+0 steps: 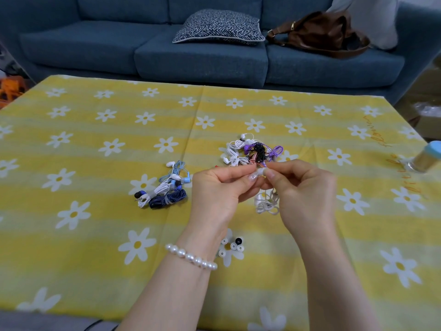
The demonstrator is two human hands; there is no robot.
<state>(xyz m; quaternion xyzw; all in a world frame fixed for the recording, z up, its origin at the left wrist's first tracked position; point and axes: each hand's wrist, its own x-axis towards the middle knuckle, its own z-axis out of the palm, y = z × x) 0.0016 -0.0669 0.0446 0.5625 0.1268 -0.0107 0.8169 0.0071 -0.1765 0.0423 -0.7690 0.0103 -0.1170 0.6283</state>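
Observation:
My left hand (218, 189) and my right hand (303, 187) meet above the table, and both pinch the small white earbud (259, 173) of a white wired earphone. Its bundled cord (266, 203) hangs below my right hand's fingers. Just behind my hands lies a pile of white, purple, black and pink earphones (253, 151). A second pile of blue, white and navy earphones (164, 187) lies to the left. Several loose ear tips (232, 247), white and one black, sit on the cloth near my left wrist.
A yellow tablecloth with white daisies (95, 163) covers the table. A jar with a blue lid (427, 158) stands at the right edge. Behind the table is a blue sofa (202, 58) with a patterned cushion (218, 27) and a brown bag (322, 32).

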